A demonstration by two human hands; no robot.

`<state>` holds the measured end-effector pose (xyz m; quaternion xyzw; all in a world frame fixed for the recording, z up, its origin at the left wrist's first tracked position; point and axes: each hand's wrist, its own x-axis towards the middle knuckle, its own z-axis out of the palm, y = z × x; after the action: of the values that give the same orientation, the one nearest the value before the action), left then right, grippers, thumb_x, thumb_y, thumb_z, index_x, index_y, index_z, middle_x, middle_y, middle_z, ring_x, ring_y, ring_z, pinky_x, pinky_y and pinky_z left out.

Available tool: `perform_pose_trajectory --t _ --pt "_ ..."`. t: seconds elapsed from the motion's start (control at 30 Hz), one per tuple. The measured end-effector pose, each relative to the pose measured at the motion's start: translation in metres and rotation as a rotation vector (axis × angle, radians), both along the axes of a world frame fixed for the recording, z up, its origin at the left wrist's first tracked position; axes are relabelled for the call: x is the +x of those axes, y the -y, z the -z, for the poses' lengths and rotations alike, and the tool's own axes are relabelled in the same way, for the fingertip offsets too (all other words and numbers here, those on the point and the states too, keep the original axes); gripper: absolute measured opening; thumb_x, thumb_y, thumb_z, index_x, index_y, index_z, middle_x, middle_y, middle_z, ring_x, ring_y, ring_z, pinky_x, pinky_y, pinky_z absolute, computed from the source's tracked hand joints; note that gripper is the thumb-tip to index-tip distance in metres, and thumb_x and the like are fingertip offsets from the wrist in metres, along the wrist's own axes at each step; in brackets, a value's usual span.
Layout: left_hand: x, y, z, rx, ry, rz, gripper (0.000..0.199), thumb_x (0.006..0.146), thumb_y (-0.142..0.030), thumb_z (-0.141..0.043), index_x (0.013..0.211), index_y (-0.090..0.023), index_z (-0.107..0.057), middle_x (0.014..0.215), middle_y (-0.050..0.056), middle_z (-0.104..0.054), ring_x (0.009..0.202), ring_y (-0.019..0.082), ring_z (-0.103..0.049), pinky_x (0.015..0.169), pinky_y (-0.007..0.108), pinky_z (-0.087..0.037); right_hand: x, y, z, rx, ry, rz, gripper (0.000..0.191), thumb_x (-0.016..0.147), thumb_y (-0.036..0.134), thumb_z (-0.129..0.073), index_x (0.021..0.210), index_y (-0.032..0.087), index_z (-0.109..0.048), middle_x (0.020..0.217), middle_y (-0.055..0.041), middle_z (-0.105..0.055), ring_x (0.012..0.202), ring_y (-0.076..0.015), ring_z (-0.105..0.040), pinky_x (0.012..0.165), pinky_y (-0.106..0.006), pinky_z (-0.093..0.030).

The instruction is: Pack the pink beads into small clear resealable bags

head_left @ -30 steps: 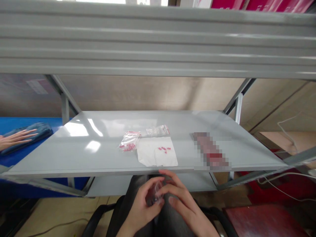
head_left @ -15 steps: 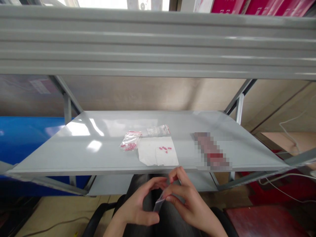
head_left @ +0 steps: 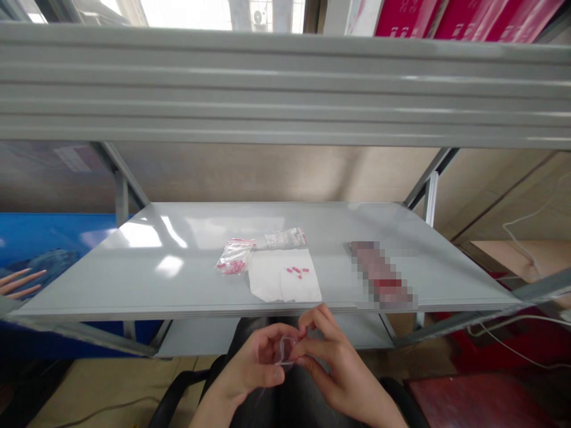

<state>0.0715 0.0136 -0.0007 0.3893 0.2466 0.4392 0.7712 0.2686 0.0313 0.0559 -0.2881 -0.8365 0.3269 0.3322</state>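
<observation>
A small clear plastic bag (head_left: pixel 286 352) is between my two hands, over my lap and just below the shelf's front edge. My left hand (head_left: pixel 256 362) curls around its left side, thumb below and fingers above. My right hand (head_left: pixel 328 356) pinches its right edge between thumb and fingers. The bag's mouth looks parted. On the shelf ahead lies a white paper sheet (head_left: pixel 267 279) with several small red pieces (head_left: pixel 297 271) on its right part. Left of it rests a zip bag of red pieces (head_left: pixel 234 258), and behind it a flat clear zip bag (head_left: pixel 285 238).
A grey shelf (head_left: pixel 178 285) spans the front, under a ribbed grey upper beam (head_left: pixel 285 89). A pixelated object (head_left: pixel 381 276) lies on its right side. Another person's hand (head_left: pixel 20 284) shows at the far left, over a blue surface (head_left: pixel 66 226). White cables (head_left: pixel 517 321) hang at right.
The clear bag between my hands has turned and its mouth now looks wider. Another person's hand has come into view at the far left. The view has tilted up slightly.
</observation>
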Motion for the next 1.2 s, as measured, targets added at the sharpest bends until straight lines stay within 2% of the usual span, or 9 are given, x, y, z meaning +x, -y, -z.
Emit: perform_pose_trajectory --t 0.23,0.4,0.53,0.67,0.8,1.0,1.07,1.13,1.2 --pt "0.000 0.000 -0.006 -0.022 -0.010 -0.069 0.045 0.062 -0.031 -0.092 0.102 -0.020 -0.074 0.088 0.001 -0.065 0.080 0.011 -0.058 0.072 0.019 -0.042 -0.002 0.002 -0.006 0.058 -0.044 -0.045 0.036 0.080 -0.005 -0.054 0.097 0.023 -0.069 0.106 -0.0044 -0.065 0.100 -0.0217 -0.052 0.087 -0.037 -0.045" --pt "0.002 0.002 -0.007 -0.059 -0.029 -0.073 0.048 0.060 -0.031 -0.094 0.103 -0.020 -0.076 0.090 0.002 -0.069 0.082 0.012 -0.060 0.075 0.020 -0.044 -0.005 0.001 -0.011 0.023 0.037 -0.090 0.023 0.084 0.002 -0.061 0.095 0.021 -0.066 0.092 -0.0023 -0.067 0.089 -0.0203 -0.051 0.077 -0.034 -0.043" --pt "0.006 0.003 -0.005 -0.107 -0.013 -0.061 0.049 0.055 -0.028 -0.096 0.100 -0.021 -0.079 0.091 0.002 -0.071 0.081 0.012 -0.062 0.074 0.019 -0.044 -0.006 0.001 -0.010 0.031 0.086 -0.105 0.023 0.092 0.006 -0.056 0.103 0.023 -0.067 0.093 -0.0025 -0.067 0.087 -0.0197 -0.050 0.076 -0.035 -0.041" --pt "0.006 0.005 0.001 -0.108 0.008 -0.044 0.056 0.052 -0.036 -0.097 0.103 -0.020 -0.078 0.082 0.001 -0.068 0.067 0.008 -0.056 0.062 0.017 -0.043 -0.005 0.003 -0.013 0.034 0.088 -0.111 0.026 0.094 0.007 -0.054 0.108 0.024 -0.067 0.094 -0.0031 -0.067 0.088 -0.0202 -0.050 0.076 -0.035 -0.041" --pt "0.003 0.006 0.002 -0.116 0.001 -0.047 0.057 0.053 -0.039 -0.096 0.104 -0.022 -0.076 0.077 -0.001 -0.065 0.056 0.006 -0.051 0.051 0.016 -0.040 -0.005 0.005 -0.017 0.034 0.079 -0.107 0.026 0.089 0.001 -0.054 0.097 0.022 -0.066 0.094 -0.0024 -0.067 0.088 -0.0199 -0.050 0.077 -0.035 -0.041" --pt "0.001 0.006 -0.010 -0.077 -0.060 -0.103 0.055 0.055 -0.037 -0.095 0.104 -0.021 -0.074 0.079 0.000 -0.065 0.062 0.008 -0.054 0.054 0.016 -0.042 -0.006 0.005 -0.019 0.015 0.003 -0.062 0.027 0.082 -0.003 -0.054 0.091 0.021 -0.064 0.099 -0.0035 -0.064 0.097 -0.0210 -0.053 0.085 -0.036 -0.046" --pt "0.002 0.008 -0.015 -0.042 -0.079 -0.142 0.053 0.057 -0.038 -0.094 0.104 -0.021 -0.075 0.084 0.001 -0.068 0.068 0.010 -0.059 0.059 0.018 -0.046 -0.006 0.006 -0.017 -0.003 -0.021 -0.051 0.026 0.082 -0.002 -0.053 0.089 0.021 -0.064 0.100 -0.0048 -0.063 0.099 -0.0214 -0.054 0.087 -0.036 -0.047" --pt "0.003 0.010 -0.020 -0.001 -0.130 -0.234 0.049 0.061 -0.038 -0.091 0.104 -0.022 -0.075 0.092 0.004 -0.072 0.079 0.015 -0.065 0.071 0.021 -0.050 -0.005 0.007 -0.014 -0.005 -0.048 -0.034 0.029 0.082 -0.001 -0.053 0.095 0.022 -0.065 0.105 -0.0062 -0.061 0.103 -0.0221 -0.056 0.090 -0.037 -0.048" --pt "0.000 0.012 -0.025 0.046 -0.210 -0.328 0.044 0.066 -0.038 -0.088 0.105 -0.022 -0.075 0.097 0.005 -0.075 0.089 0.019 -0.067 0.080 0.025 -0.052 -0.004 0.007 -0.010 -0.013 -0.123 0.003 0.036 0.084 0.002 -0.053 0.110 0.024 -0.065 0.114 -0.0079 -0.059 0.110 -0.0230 -0.056 0.094 -0.038 -0.048"
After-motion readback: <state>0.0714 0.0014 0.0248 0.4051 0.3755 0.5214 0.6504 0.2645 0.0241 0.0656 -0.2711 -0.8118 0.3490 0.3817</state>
